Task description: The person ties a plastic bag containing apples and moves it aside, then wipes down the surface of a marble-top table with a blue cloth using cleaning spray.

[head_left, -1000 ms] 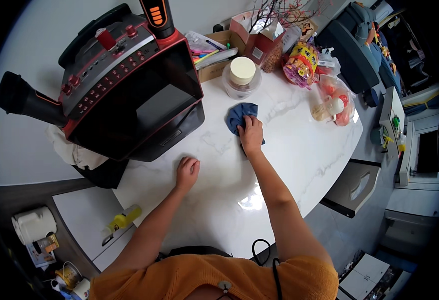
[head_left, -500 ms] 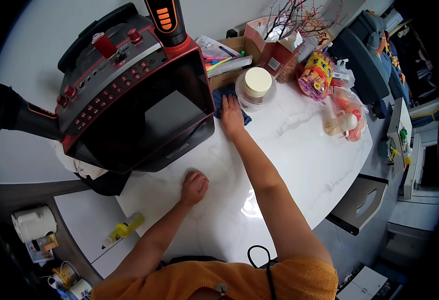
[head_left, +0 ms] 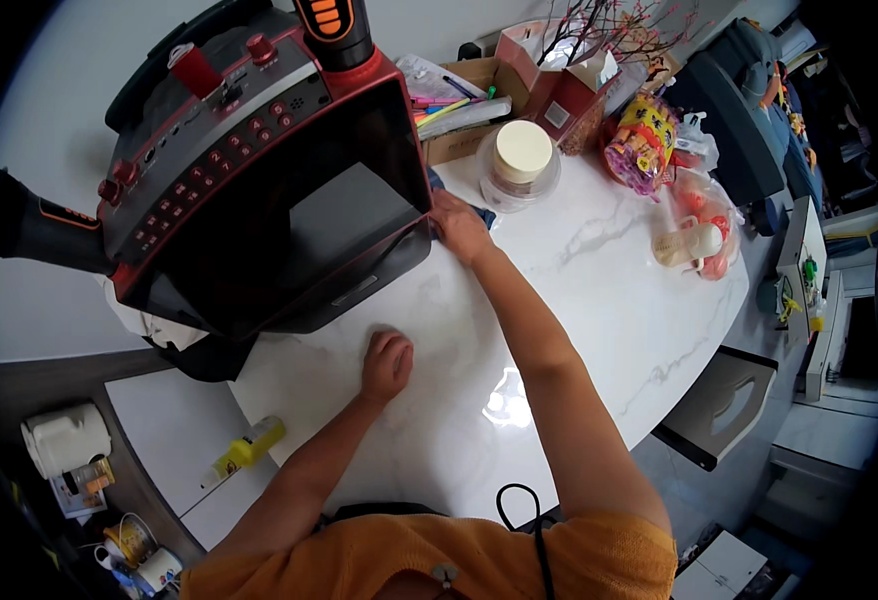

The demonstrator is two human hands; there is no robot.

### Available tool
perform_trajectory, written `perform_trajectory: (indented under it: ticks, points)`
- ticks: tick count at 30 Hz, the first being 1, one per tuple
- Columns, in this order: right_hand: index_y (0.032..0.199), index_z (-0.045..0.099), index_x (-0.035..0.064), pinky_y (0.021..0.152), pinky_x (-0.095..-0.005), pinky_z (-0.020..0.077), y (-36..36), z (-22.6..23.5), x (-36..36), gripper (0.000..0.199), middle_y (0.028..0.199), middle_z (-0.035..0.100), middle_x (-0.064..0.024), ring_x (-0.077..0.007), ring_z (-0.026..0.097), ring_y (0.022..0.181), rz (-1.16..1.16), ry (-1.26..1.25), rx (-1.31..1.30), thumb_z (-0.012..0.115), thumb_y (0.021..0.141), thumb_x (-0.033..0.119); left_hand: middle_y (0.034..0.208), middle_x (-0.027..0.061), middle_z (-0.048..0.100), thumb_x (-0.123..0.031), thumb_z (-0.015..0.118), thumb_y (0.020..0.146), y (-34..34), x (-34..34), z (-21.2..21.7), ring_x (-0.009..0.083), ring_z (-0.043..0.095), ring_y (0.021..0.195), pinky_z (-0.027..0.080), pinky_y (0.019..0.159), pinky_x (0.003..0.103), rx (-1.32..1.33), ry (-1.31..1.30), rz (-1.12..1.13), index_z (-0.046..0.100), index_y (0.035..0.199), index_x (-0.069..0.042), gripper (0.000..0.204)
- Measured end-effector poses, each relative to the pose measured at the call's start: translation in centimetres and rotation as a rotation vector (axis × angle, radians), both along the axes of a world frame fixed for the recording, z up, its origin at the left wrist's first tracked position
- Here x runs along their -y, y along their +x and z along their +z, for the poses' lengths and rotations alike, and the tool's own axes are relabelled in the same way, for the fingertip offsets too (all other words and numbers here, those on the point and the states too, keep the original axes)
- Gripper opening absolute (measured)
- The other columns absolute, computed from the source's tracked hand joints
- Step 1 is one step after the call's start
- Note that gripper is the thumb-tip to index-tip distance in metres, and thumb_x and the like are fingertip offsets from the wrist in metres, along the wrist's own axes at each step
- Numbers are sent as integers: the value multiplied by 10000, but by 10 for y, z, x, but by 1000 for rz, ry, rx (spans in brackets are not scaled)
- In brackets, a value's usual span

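Observation:
My right hand (head_left: 462, 228) presses on a dark blue cloth (head_left: 485, 215) at the side of a large red-and-black karaoke speaker (head_left: 259, 180). The hand's fingertips and most of the cloth are hidden by the speaker's edge and by the hand itself. Just right of this hand stands a clear round container with a cream lid (head_left: 522, 152). My left hand (head_left: 387, 366) rests on the white marbled table (head_left: 579, 290) in front of the speaker, its fingers curled in with nothing visible in them.
Two microphones, one of them black (head_left: 44, 225), stick out from the speaker. Behind stand a cardboard box of pens (head_left: 459, 146) and a red box (head_left: 564, 105). To the right lie a snack bag (head_left: 644, 145) and a baby bottle (head_left: 687, 245). A yellow spray bottle (head_left: 244, 452) lies at the left.
My right hand has slid slightly left with the cloth, so its fingers now reach the speaker's edge. My left hand stays curled in nearly the same spot. The view has shifted a little.

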State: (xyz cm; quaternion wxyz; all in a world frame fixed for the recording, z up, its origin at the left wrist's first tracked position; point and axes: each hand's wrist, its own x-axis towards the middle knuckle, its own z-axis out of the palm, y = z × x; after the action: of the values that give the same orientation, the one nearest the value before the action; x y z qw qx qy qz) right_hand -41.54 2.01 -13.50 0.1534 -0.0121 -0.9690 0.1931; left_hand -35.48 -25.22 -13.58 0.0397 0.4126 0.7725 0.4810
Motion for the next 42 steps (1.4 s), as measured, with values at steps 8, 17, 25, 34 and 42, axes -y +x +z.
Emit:
perform_trajectory:
  ticks: [8,17,25,34,42]
  points:
    - [1181,518,117,995,-343,332,16,-8,8,445,1233,499,-99,-256,427,1180,-2,17,-18,535,742,47,911,141,533,-49,554,786,0,1,1,310,508,861,431,740,360,6,-7,71,549,915,-1,138]
    - [1238,426,-9,1004,-393,292,77,-5,82,421,1266,441,-190,-342,380,1194,-464,55,-2,394,832,98,848,83,543,-11,513,827,6,2,0,164,520,741,424,676,255,277,117,231,545,914,-8,93]
    - [1266,403,13,1022,-386,263,92,-11,158,431,1310,407,-165,-315,339,1236,-522,37,92,340,847,89,866,76,554,-5,493,833,14,50,-13,169,516,718,430,650,269,378,178,572,557,922,-47,117]
    - [1237,448,41,1029,-364,275,127,2,243,469,1309,409,-154,-311,343,1234,-79,-68,138,414,770,22,861,121,553,18,485,800,24,120,-29,236,534,777,444,705,315,278,54,705,539,947,-21,162]
    - [1239,455,87,1020,-350,302,267,24,261,476,1316,415,-110,-255,371,1224,-16,-45,272,439,770,9,863,131,539,0,506,800,64,160,-7,251,519,775,440,698,339,294,-97,473,516,971,-27,174]
